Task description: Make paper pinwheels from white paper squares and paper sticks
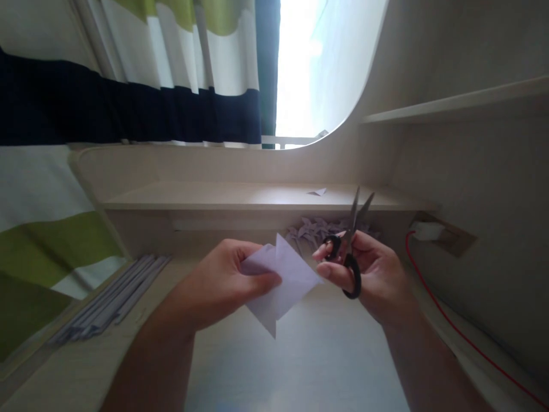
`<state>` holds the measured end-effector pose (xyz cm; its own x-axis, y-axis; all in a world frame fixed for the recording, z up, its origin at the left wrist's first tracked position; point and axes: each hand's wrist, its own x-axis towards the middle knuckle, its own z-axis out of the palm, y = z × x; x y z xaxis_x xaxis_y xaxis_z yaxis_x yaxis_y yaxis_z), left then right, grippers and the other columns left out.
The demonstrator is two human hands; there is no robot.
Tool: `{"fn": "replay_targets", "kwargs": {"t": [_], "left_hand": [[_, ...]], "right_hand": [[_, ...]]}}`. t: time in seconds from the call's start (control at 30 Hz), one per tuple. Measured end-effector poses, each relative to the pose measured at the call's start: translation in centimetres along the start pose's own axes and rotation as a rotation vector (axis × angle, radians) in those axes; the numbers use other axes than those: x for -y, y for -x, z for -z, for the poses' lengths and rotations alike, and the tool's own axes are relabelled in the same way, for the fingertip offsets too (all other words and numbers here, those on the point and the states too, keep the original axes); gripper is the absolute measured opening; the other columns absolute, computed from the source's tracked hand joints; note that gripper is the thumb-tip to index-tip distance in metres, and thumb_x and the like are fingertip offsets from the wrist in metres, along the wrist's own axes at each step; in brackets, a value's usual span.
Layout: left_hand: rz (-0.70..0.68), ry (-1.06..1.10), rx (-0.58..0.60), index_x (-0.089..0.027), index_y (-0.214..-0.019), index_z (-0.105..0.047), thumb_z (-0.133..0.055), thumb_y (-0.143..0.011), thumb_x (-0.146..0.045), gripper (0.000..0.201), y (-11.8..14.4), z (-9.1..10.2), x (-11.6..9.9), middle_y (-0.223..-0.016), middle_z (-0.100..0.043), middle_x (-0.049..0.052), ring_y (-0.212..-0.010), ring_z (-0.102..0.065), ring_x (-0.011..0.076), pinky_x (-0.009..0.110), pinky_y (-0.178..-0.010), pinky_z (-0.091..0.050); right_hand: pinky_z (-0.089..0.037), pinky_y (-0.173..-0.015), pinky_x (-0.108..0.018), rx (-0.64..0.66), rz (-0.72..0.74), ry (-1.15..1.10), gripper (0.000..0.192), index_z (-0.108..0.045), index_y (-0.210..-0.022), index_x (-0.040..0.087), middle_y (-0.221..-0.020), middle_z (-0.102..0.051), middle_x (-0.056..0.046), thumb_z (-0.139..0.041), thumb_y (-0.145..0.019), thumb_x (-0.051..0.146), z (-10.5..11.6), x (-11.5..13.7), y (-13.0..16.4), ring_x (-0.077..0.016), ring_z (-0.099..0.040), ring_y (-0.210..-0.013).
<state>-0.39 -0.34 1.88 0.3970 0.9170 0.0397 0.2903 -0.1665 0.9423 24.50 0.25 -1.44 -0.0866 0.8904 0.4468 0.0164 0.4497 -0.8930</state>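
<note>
A pale lilac sheet of paper (295,277), cut or folded into pointed flaps, is pinched between the thumb and fingers of my left hand (234,283). My right hand (373,272) holds a pair of scissors (352,234) with black handles, a finger and the thumb in the loops. The blades point up and away, slightly parted, apart from the paper. My right fingertips come close to the paper's right corner; whether they touch it I cannot tell.
Several rolled paper sticks (115,294) lie at the left on the desk (257,372). Folded paper pinwheels (315,229) are heaped under the shelf (214,194), which bears a small paper scrap (318,192). A red cable (446,309) runs from a white plug (429,230) at right. A curtain (180,109) hangs at left.
</note>
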Motion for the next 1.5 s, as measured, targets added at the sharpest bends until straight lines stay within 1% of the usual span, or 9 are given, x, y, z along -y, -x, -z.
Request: {"fn": "replay_targets", "kwargs": {"t": [0.13,0.27,0.4,0.63,0.83,0.97,1.23,1.37,1.5], "left_hand": [[-0.004,-0.028,0.027,-0.014,-0.083,-0.079,-0.079,-0.081,-0.031,0.017,-0.5,-0.4,0.2,-0.073,-0.072,0.003,-0.063,-0.059,0.014,0.021,-0.055,-0.043],[-0.081,0.104,-0.126,-0.015,-0.075,-0.077,-0.087,-0.074,-0.031,0.019,-1.2,-0.3,0.5,-0.065,-0.068,0.0,-0.057,-0.057,0.0108,0.018,-0.05,-0.04],[-0.179,0.417,-0.27,-0.019,-0.084,-0.079,-0.092,-0.07,-0.029,0.022,-2.2,-0.8,1.0,-0.081,-0.078,0.002,-0.068,-0.068,0.0144,0.022,-0.063,-0.053],[-0.084,0.437,-0.15,-0.017,-0.093,-0.084,-0.09,-0.074,-0.037,0.028,-3.1,-2.4,1.7,-0.093,-0.082,0.009,-0.075,-0.073,0.0185,0.026,-0.071,-0.056],[-0.122,0.394,-0.302,-0.019,-0.091,-0.084,-0.091,-0.072,-0.037,0.027,-2.9,-1.3,1.6,-0.093,-0.082,0.008,-0.078,-0.073,0.0209,0.027,-0.072,-0.056],[-0.134,0.34,-0.42,-0.021,-0.089,-0.084,-0.091,-0.071,-0.036,0.024,-2.3,0.0,1.5,-0.09,-0.082,0.006,-0.079,-0.072,0.0218,0.027,-0.071,-0.056],[-0.102,0.325,-0.379,-0.018,-0.086,-0.082,-0.088,-0.072,-0.034,0.022,-1.9,0.2,1.2,-0.086,-0.08,0.007,-0.073,-0.072,0.0217,0.03,-0.069,-0.057],[-0.103,0.367,-0.367,-0.02,-0.086,-0.082,-0.088,-0.072,-0.031,0.019,-1.9,0.2,1.0,-0.085,-0.08,0.006,-0.072,-0.072,0.0199,0.027,-0.067,-0.056],[-0.114,0.376,-0.384,-0.019,-0.087,-0.081,-0.085,-0.074,-0.029,0.017,-1.7,0.3,0.9,-0.083,-0.079,0.005,-0.071,-0.071,0.0193,0.026,-0.064,-0.054]], "right_hand": [[-0.048,-0.063,-0.024,0.035,-0.007,-0.004,0.03,-0.067,-0.085,0.02,-0.08,-0.073,0.0,-0.091,-0.069,0.021,-0.5,-0.6,0.3,-0.013,-0.063,-0.069],[-0.046,-0.06,-0.021,-0.012,-0.003,-0.021,0.029,-0.066,-0.082,0.019,-0.077,-0.072,0.001,-0.09,-0.067,0.018,-0.8,-0.8,0.1,-0.0112,-0.062,-0.068],[-0.048,-0.059,-0.02,-0.124,0.027,-0.11,0.023,-0.066,-0.079,0.019,-0.076,-0.071,0.001,-0.087,-0.07,0.02,-1.3,-0.9,-0.2,-0.0099,-0.061,-0.065],[-0.05,-0.06,-0.02,-0.212,0.042,-0.138,0.023,-0.066,-0.08,0.019,-0.076,-0.07,0.002,-0.086,-0.068,0.02,-2.2,-0.9,0.0,-0.0098,-0.061,-0.064],[-0.045,-0.058,-0.022,0.09,-0.169,0.044,0.035,-0.06,-0.078,0.019,-0.076,-0.07,0.0,-0.09,-0.065,0.03,0.1,-1.5,-1.1,-0.0128,-0.061,-0.066],[-0.035,-0.049,-0.022,0.42,-0.423,0.675,0.032,-0.062,-0.076,0.019,-0.07,-0.065,0.001,-0.081,-0.076,0.045,1.1,-4.2,-2.0,-0.0119,-0.056,-0.06],[-0.043,-0.043,-0.025,0.987,-0.665,0.842,0.028,-0.059,-0.044,0.017,-0.039,-0.056,0.001,-0.084,-0.057,0.02,-3.6,-8.6,0.0,-0.0163,-0.057,-0.04],[-0.047,-0.045,-0.024,1.071,-0.683,0.809,0.02,-0.066,-0.053,0.016,-0.042,-0.06,0.001,-0.086,-0.051,0.014,-4.0,-9.2,0.4,-0.0187,-0.063,-0.042],[-0.049,-0.05,-0.023,0.906,-0.507,0.708,0.011,-0.076,-0.082,0.017,-0.065,-0.074,-0.002,-0.076,-0.07,0.015,-2.5,-7.6,-0.4,-0.0175,-0.07,-0.053]]}}
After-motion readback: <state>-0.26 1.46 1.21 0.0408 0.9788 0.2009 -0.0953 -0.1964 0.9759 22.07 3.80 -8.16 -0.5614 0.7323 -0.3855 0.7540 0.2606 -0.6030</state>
